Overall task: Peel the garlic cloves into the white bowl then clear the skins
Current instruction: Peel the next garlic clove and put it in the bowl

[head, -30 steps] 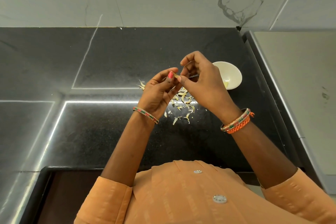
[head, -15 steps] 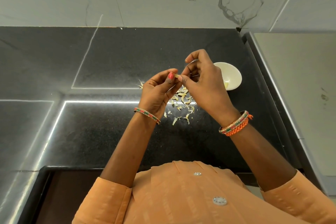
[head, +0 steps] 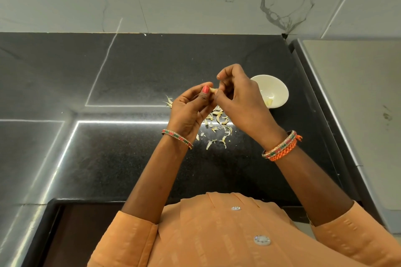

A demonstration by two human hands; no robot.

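**Clove mid-peel above the skin pile**

Both hands were raised together above the black polished stone surface (head: 130, 71). The left hand (head: 191, 110) pinched a small pale garlic clove (head: 213, 90) between thumb and fingertips; only its tip showed. The right hand (head: 238, 97) had its fingers curled in at the same clove, apparently nipping at the skin, though the contact itself was hidden.

Directly beneath lay a loose scatter of dry, papery garlic skins (head: 217, 123). The small round white ceramic bowl (head: 280, 91) stood just to the right of the hands, with at least one peeled pale piece inside.

Judgement: peeling was under way and clearing had not begun. To do the step well, the left grip should be firm and low on the clove, leaving the tip exposed; the skin should come off in strips over the existing pile, not over the bowl.
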